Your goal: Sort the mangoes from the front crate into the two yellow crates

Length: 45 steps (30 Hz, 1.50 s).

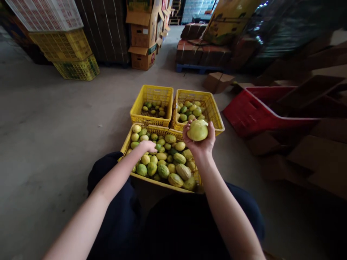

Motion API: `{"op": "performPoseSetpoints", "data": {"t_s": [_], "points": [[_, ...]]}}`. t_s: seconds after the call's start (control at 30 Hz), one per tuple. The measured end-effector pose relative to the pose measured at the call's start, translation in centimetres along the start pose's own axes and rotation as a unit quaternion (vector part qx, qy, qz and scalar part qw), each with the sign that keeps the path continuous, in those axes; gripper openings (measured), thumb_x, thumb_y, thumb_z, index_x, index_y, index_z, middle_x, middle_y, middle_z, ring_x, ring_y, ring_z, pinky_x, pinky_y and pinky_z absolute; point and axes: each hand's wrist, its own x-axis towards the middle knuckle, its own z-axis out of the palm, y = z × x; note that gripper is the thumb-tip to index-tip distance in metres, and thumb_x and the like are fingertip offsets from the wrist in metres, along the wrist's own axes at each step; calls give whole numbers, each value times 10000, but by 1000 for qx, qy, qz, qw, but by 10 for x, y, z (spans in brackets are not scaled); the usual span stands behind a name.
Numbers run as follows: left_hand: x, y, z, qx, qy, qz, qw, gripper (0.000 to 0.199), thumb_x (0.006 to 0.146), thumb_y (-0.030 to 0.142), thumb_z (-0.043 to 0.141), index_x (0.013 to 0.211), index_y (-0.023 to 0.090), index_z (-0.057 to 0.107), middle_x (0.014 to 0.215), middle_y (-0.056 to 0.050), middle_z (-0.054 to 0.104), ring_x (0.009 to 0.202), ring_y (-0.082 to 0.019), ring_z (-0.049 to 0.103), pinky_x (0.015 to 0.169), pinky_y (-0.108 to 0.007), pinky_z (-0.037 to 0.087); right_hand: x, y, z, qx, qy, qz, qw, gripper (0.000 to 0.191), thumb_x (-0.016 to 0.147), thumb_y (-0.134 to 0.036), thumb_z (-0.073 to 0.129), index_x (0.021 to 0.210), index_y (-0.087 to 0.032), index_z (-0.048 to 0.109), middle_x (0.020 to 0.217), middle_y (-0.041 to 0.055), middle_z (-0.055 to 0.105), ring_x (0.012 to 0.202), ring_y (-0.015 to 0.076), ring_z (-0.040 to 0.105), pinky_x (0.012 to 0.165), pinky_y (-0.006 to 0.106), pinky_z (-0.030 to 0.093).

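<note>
My right hand is raised over the right side of the front yellow crate, its fingers wrapped round a large pale yellow-green fruit. Lower and to the left, my left hand reaches into that crate. Its fingertips are closed at a small green fruit; part of the grip is hidden. Many round and oval fruits fill the crate, from green to pale yellow, some with ribbed skins, such as the oval fruit near the front.
Behind the front crate stand a left yellow crate with several small fruits and a right yellow crate with more. A red crate and cardboard lie to the right. Stacked crates, cartons and a blue pallet stand farther back.
</note>
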Motion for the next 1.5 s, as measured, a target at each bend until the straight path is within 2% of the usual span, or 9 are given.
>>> {"op": "performPoseSetpoints", "data": {"t_s": [0.17,0.4,0.57,0.7,0.87,1.0,1.13,1.37,1.5], "points": [[40,13,46,-10,84,-24,996,481,918,267,592,1384,156,547,1479,-180,517,1375,-317,478,1118,-406,394,3,-13,-4,43,92,-6,995,261,849,-427,648,996,-213,624,861,44,725,764,169,689,642,301,643],[69,7,89,-66,117,-44,990,632,890,171,557,1489,114,362,1470,-247,478,1358,-320,497,1129,-461,365,-11,-22,12,36,36,-8,999,254,842,-420,668,969,-203,625,843,34,734,775,156,697,708,281,634],[67,-4,95,-133,152,-9,979,536,852,142,581,1376,158,468,1410,-196,540,1332,-270,513,1142,-414,350,-17,-14,20,-18,-36,11,999,233,804,-381,717,934,-223,605,858,7,750,763,165,714,763,347,639],[64,7,79,-216,194,6,957,487,822,170,643,1293,179,518,1341,-173,595,1308,-273,533,1131,-431,374,-16,-11,21,-55,-71,31,995,259,768,-355,760,928,-217,611,864,5,753,737,166,721,734,325,638],[41,29,5,-359,256,35,897,425,1016,353,363,1407,199,424,1319,-136,636,1208,-184,620,1037,-390,489,-12,-11,19,-29,-50,19,998,317,789,-463,740,935,-203,634,874,24,757,730,162,716,668,278,626],[-20,34,-42,-654,204,153,712,634,995,557,211,1320,154,577,1217,-145,695,1117,-215,675,1003,-410,542,-2,-6,15,-8,3,-9,1000,361,784,-555,721,908,-224,644,812,6,745,709,160,700,595,262,602],[-63,41,-42,-732,204,158,631,605,982,454,190,1304,162,612,1128,-110,725,1080,-188,687,1051,-409,534,6,9,8,-33,46,-10,998,342,748,-552,744,877,-253,642,753,-17,728,693,175,699,568,285,592],[-57,48,-35,-712,303,91,627,569,998,414,189,1433,186,475,1396,-110,620,1293,-186,591,1008,-328,558,11,45,-2,-106,49,-51,992,299,691,-459,791,817,-270,596,696,-57,726,635,169,702,613,321,624],[-55,55,-33,-701,326,146,617,620,985,424,161,1422,137,494,1439,-120,591,1334,-196,559,1058,-331,511,12,57,0,-173,2,-68,983,289,720,-500,753,828,-265,625,734,-25,746,667,193,719,572,313,612]]}}
